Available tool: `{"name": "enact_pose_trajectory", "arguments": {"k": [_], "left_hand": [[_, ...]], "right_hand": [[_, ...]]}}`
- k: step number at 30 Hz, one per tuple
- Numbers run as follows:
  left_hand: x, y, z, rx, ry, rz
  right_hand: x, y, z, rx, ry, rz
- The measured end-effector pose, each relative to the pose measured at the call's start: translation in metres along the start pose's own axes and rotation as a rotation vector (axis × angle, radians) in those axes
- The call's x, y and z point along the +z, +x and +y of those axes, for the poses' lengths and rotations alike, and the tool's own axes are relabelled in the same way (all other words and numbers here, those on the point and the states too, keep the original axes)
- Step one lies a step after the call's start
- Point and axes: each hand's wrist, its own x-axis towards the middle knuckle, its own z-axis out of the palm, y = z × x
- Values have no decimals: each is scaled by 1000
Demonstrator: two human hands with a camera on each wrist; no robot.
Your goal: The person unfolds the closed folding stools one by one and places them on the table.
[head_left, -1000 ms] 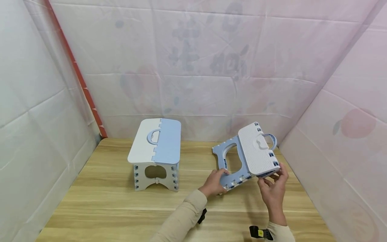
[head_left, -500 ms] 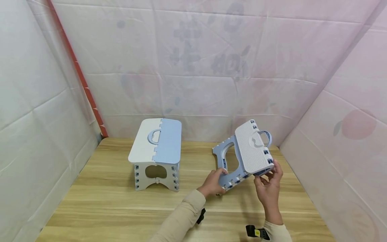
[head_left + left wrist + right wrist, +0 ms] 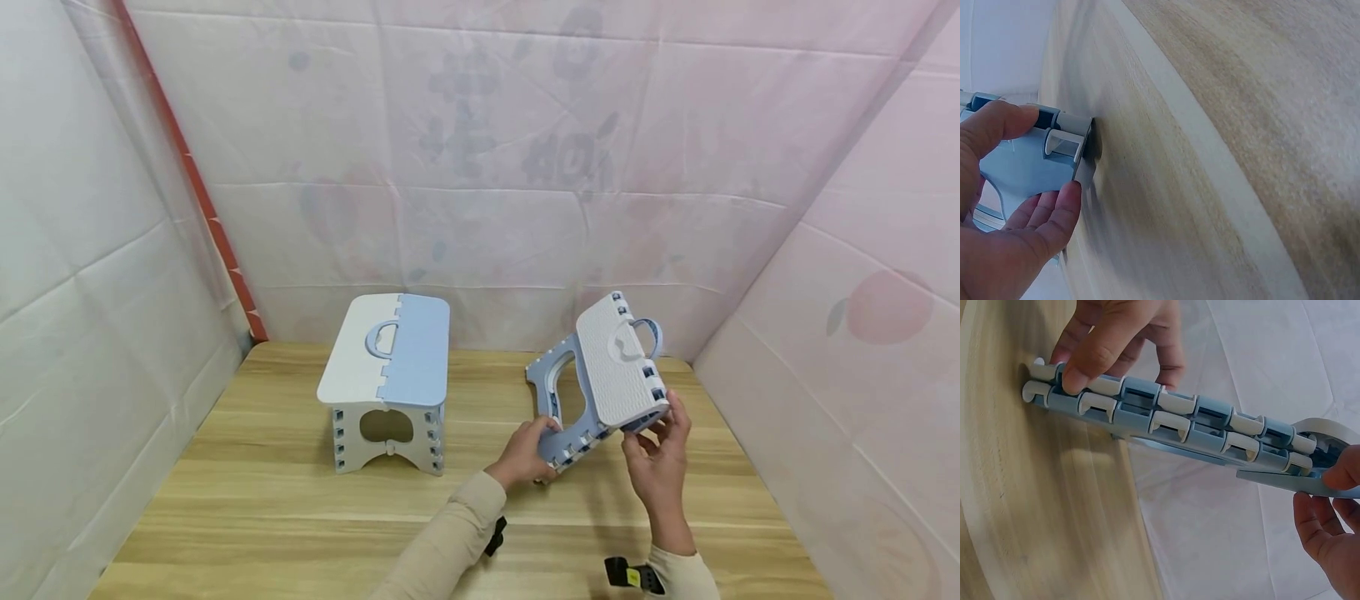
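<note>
A blue-and-white folding stool (image 3: 615, 367) leans at the right of the table, its white textured half of the seat tilted up and its handle loop standing out to the right. My left hand (image 3: 525, 454) grips the lower near end of its blue leg panel, thumb on the hinged edge and fingers underneath in the left wrist view. At the near corner of the seat, my right hand (image 3: 658, 454) pinches the edge between thumb and fingers. The right wrist view shows two rows of hinge knuckles (image 3: 1169, 425) lying close together, with the leg's lower end down by the table.
A second folding stool (image 3: 420, 350), half white and half blue on top, stands unfolded to the left. Pale printed sheets (image 3: 480, 167) wall the wooden table (image 3: 300, 533) at the back and both sides. The right sheet (image 3: 840, 400) slopes down near my right hand.
The raised seat of the held stool has swung left with my right hand, narrowing toward the leg panel. My left hand has shifted only slightly left; the second stool has stayed put.
</note>
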Motion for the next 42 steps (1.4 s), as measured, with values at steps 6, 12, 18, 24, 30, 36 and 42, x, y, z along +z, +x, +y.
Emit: {"name": "enact_pose_trajectory", "arguments": {"k": [6,12,18,24,30,36,42], "left_hand": [[-1,-1,-2,4,-28,10],[-2,-1,-5,4,-56,14],[-3,-2,-8,16,-101,8],[-4,-3,-10,24,-150,8],[-5,-4,-11,30,-183,11],[-4,-5,-13,2,-206,10],[-4,-6,-15,-3,-214,20]], "right_hand": [[4,2,-6,-15,-3,-26],[8,4,-8,-59,19,-50],[12,6,-10,-111,20,-70],[15,8,-15,-126,40,-106],[19,11,-20,-169,36,-122],[23,14,-21,-195,27,-130],[29,16,-24,-231,1,-138]]}}
